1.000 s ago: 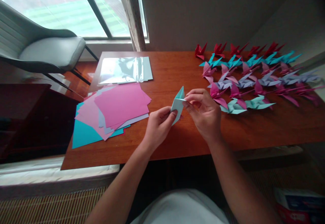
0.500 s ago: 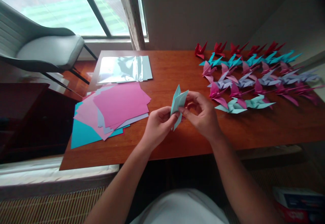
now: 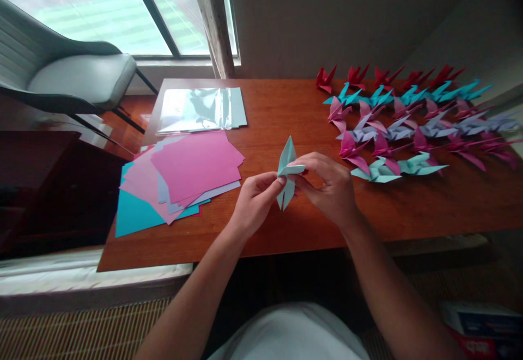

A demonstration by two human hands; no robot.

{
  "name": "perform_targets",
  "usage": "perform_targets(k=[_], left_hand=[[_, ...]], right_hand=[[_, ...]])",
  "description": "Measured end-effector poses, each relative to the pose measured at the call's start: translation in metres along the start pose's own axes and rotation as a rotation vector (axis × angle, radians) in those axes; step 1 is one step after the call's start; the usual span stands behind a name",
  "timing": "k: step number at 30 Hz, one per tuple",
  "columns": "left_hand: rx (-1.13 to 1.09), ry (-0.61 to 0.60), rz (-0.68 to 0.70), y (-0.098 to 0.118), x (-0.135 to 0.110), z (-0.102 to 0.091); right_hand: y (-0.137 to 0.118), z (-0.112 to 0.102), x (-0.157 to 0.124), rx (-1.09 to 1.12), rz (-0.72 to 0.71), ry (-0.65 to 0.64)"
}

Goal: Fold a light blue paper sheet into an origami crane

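Note:
A half-folded origami crane point(image 3: 288, 154) in pale mint paper is held above the table between both hands. My left hand point(image 3: 258, 195) pinches its left side near the middle, thumb in front. On the other side, my right hand point(image 3: 327, 183) grips a flap that sticks out to the right, with thumb and forefinger on it. One pointed part of the paper stands up and a split point hangs below. Two finished mint cranes point(image 3: 378, 170) rest on the table to the right of my right hand.
Rows of red, blue, pink, lilac and magenta paper cranes point(image 3: 408, 131) cover the table's point(image 3: 278, 115) right side. On the left lie fanned coloured sheets point(image 3: 196, 166), with a clear-wrapped paper pack point(image 3: 196, 109) behind them. A grey chair point(image 3: 81, 79) stands by the window.
The right-hand flap of the mint paper has been bent down from upright to nearly level, my right hand moving with it. My left hand keeps its hold.

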State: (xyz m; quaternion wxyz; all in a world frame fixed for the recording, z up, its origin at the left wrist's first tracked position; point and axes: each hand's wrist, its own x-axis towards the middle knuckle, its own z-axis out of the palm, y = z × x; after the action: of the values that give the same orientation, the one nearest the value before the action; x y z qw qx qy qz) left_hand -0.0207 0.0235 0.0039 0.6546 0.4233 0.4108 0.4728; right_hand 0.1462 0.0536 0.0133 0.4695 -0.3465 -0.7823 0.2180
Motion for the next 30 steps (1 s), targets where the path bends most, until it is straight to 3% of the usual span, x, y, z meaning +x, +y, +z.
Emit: perform_targets(k=[5,15,24,30], left_hand=[[-0.036,0.015,-0.008,0.001,0.000,-0.001],[-0.033,0.054,-0.050,0.001,-0.001,-0.001],[0.000,0.056,-0.045,0.001,-0.001,0.000],[-0.084,0.021,-0.086,-0.001,-0.001,-0.004]], right_hand=[[0.001,0.003,-0.005,-0.019,-0.003,0.054],[0.001,0.008,-0.008,0.001,0.152,0.122],[-0.003,0.004,-0.010,-0.238,-0.083,0.109],[0.000,0.003,-0.011,-0.159,-0.128,0.110]])
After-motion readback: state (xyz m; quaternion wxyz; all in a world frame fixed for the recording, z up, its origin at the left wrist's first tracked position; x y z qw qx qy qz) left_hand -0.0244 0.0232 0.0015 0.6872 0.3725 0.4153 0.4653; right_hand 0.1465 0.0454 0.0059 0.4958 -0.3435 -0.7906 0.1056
